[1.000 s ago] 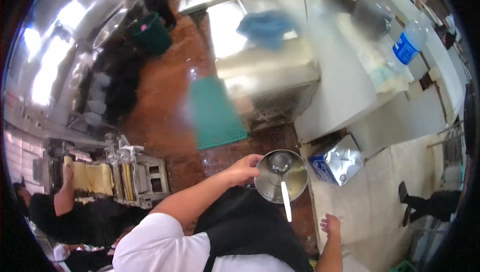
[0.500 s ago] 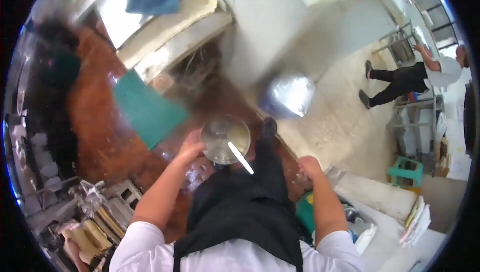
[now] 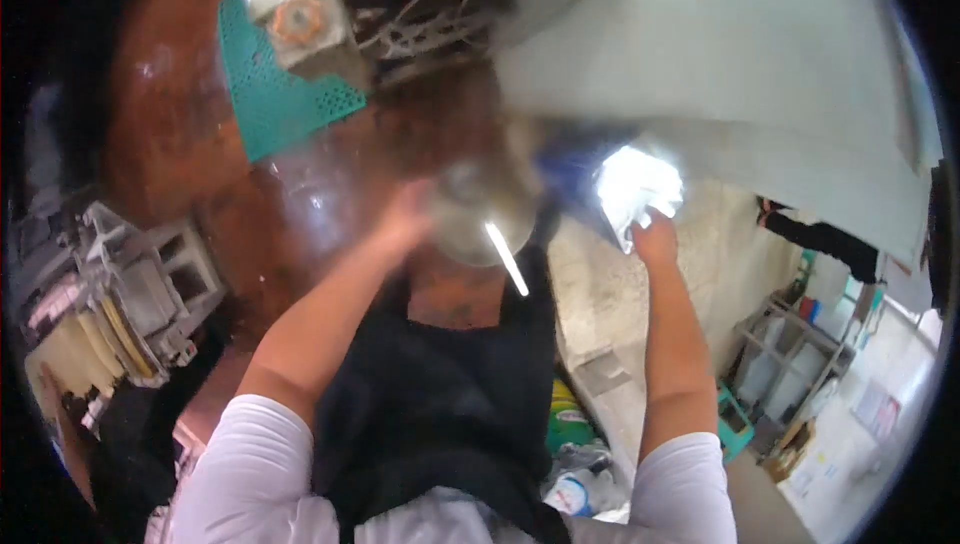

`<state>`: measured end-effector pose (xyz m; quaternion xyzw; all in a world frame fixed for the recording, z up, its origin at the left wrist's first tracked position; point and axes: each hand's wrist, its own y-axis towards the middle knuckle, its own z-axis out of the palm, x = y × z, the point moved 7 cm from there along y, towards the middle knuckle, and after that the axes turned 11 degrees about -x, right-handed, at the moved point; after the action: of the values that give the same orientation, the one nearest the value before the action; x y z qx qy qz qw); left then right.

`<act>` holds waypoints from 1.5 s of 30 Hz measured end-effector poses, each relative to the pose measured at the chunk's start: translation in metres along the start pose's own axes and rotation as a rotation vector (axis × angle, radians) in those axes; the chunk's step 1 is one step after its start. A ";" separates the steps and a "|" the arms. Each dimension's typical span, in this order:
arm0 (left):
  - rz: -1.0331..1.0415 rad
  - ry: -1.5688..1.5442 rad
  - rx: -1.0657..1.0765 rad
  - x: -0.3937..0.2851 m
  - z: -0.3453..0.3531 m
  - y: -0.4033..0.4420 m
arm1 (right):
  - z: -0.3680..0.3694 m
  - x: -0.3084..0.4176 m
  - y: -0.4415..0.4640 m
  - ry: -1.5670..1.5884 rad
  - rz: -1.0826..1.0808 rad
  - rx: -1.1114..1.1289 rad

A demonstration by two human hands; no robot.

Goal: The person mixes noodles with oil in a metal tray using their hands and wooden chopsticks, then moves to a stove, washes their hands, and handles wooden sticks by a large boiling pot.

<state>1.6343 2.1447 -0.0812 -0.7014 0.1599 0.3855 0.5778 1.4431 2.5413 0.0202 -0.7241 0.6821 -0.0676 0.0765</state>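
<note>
My left hand (image 3: 408, 216), smeared by motion, grips the left side of a round, shallow metal pan (image 3: 478, 209). A bright, slim white stick (image 3: 507, 259) slants across the pan's near edge; I cannot tell whether it is a handle or a separate utensil. My right hand (image 3: 655, 236) is stretched forward on the right, its fingers closed at the near edge of a shiny silvery bag (image 3: 638, 184) that glares in the light. Dark blue material (image 3: 580, 159) lies beside the bag, blurred.
Ahead stands a large pale grey panel (image 3: 720, 44). A green perforated mat (image 3: 275, 94) lies on the wet reddish floor (image 3: 190, 144). Metal racks (image 3: 160, 284) hold things at left. A green stool (image 3: 735, 422) and another person's dark-clothed leg (image 3: 820, 239) are at right.
My right hand has moved forward from beside my hip to the silvery bag. My left hand still holds the pan. The view has tipped and turned, bringing the grey panel closer.
</note>
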 end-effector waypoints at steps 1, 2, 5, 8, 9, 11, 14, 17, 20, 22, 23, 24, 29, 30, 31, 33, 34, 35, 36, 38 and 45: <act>-0.019 -0.015 -0.012 0.008 -0.001 0.004 | 0.004 0.005 0.013 -0.089 -0.056 -0.021; -0.027 -0.095 0.019 0.014 -0.001 0.006 | 0.008 0.012 0.023 -0.176 -0.113 -0.043; -0.023 -0.148 0.000 0.034 0.015 0.021 | 0.012 0.022 0.046 -0.254 -0.173 0.040; 0.039 -0.085 -0.034 0.060 0.045 0.047 | 0.030 0.008 0.074 -0.326 -0.275 0.130; 0.091 -0.058 -0.005 0.066 0.049 0.052 | 0.042 0.007 0.077 -0.342 -0.333 0.163; 0.037 -0.056 -0.015 0.078 0.057 0.058 | 0.068 -0.005 0.077 -0.369 -0.475 0.167; -0.032 -0.064 0.014 0.069 0.074 0.056 | 0.059 -0.018 0.061 0.064 -0.176 0.232; -0.042 -0.046 0.033 0.073 0.078 0.060 | 0.063 -0.015 0.047 0.071 -0.111 0.087; -0.010 0.023 0.026 0.088 0.077 0.066 | 0.062 -0.007 0.028 0.094 -0.037 0.064; 0.016 0.033 0.015 0.098 0.076 0.064 | 0.060 -0.001 0.012 0.082 -0.023 0.038; -0.010 0.027 0.034 0.104 0.077 0.065 | 0.058 0.003 0.005 0.074 -0.025 0.040; -0.033 0.021 0.050 0.107 0.076 0.065 | 0.058 0.010 -0.002 0.037 -0.028 0.083; -0.058 0.057 0.039 0.114 0.063 0.060 | 0.061 0.048 -0.036 -0.045 0.042 0.273; -0.095 0.030 0.027 0.116 0.060 0.057 | 0.063 0.053 -0.042 -0.033 0.042 0.275; -0.106 0.031 0.025 0.117 0.056 0.053 | 0.064 0.058 -0.049 -0.020 0.046 0.277; -0.189 0.017 0.051 0.121 0.051 0.050 | 0.065 0.072 -0.061 0.007 0.034 0.310; -0.203 0.025 0.052 0.111 0.045 0.043 | 0.067 0.077 -0.069 0.036 0.027 0.332; -0.234 0.028 0.068 0.103 0.039 0.034 | 0.073 0.080 -0.078 0.038 0.036 0.348; -0.261 0.031 0.084 0.097 0.036 0.030 | 0.077 0.085 -0.081 0.022 0.015 0.361; -0.257 0.030 0.069 0.131 0.032 0.034 | 0.082 0.093 -0.085 0.010 -0.004 0.376; -0.327 -0.105 0.005 0.111 0.015 0.020 | 0.097 0.118 -0.105 0.039 -0.012 0.471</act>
<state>1.6879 2.1777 -0.1767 -0.6957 0.0142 0.3218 0.6420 1.5723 2.4315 -0.0546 -0.6888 0.6444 -0.2396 0.2298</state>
